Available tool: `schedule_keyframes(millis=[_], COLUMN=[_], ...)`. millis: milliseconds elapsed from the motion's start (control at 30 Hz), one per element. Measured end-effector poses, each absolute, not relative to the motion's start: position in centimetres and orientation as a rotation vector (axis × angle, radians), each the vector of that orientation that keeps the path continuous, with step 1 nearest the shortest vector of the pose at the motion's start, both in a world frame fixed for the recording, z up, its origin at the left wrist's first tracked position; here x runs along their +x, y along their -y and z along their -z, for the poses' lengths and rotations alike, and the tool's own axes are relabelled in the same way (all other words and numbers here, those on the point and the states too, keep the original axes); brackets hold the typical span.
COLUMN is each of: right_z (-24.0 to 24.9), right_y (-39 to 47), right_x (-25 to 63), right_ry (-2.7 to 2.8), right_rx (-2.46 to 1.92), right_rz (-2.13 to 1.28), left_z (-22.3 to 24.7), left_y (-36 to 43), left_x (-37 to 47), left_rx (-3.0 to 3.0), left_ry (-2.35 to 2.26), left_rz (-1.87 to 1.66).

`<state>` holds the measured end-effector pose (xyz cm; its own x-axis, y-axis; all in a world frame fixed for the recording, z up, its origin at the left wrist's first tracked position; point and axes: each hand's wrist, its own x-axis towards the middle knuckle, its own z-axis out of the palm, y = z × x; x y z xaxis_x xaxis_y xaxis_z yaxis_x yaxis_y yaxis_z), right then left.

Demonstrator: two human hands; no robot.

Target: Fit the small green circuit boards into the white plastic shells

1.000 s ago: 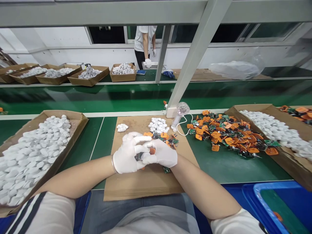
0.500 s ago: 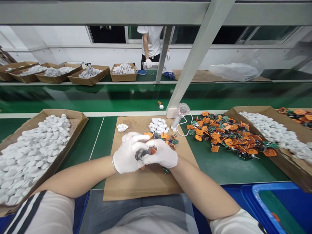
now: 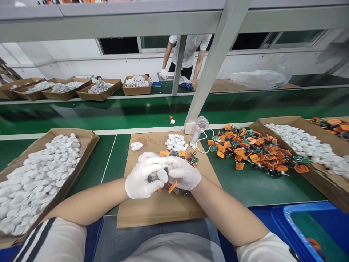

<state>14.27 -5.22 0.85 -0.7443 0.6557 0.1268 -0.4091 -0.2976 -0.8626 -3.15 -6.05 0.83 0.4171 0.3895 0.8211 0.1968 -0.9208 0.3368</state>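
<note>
My left hand [image 3: 143, 176], in a white glove, curls closed around a small white round plastic piece [image 3: 162, 176] with something dark behind it. Against it from the other side, my gloved right hand [image 3: 185, 174] pinches a small part whose orange tab [image 3: 172, 186] hangs below the fingers. The fingers hide how the two parts meet. Under and beyond my hands lies a cardboard sheet [image 3: 144, 213]. On it are a heap of white pieces [image 3: 176, 142], a smaller white cluster [image 3: 136, 146], and several orange-tabbed circuit boards [image 3: 193, 159].
A carton of white pieces [image 3: 94, 136] stands at left, another carton [image 3: 263, 123] at right. Beside the small clear fan [image 3: 202, 124] spreads a large pile of orange-tabbed boards [image 3: 252, 154]. A slanted post [image 3: 209, 72] rises ahead. Beyond it, a person [image 3: 188, 54] leans over another bench.
The white round face and the orange tab now show between my hands, turned towards me. My view has shifted slightly. The person opposite has leaned forward and right.
</note>
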Motion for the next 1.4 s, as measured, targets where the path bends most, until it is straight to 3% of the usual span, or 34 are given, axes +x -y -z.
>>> schedule_keyframes(millis=[167, 400, 500, 767, 1033, 1400], right_z=[-3.0, -12.7, -14.4, -13.6, -13.6, -13.0], right_y=[5.5, 3.8, 4.0, 5.7, 5.8, 6.4], right_x=[13.2, 12.5, 12.6, 14.5, 14.0, 13.5], right_ry=[1.142, 1.452, 1.43, 1.441, 1.421, 1.343], right_rx=[-0.146, -0.02, -0.013, -0.183, -0.187, -0.31], right_rz=[-2.08, -1.905, -1.868, -1.567, -1.477, -1.493], left_z=[-3.8, -12.8, -14.5, -13.8, -12.9, -11.9], left_y=[5.7, 3.7, 4.0, 4.8, 4.8, 4.6], left_x=[-2.6, -3.0, -3.2, -2.7, -1.9, -2.7], left_rx=[2.599, 2.683, 2.708, 2.626, 2.423, 2.43], left_ry=[-0.417, -0.061, 0.005, 0.057, -0.03, -0.111], left_rz=[-1.605, -1.939, -1.984, -1.611, -1.853, -1.871])
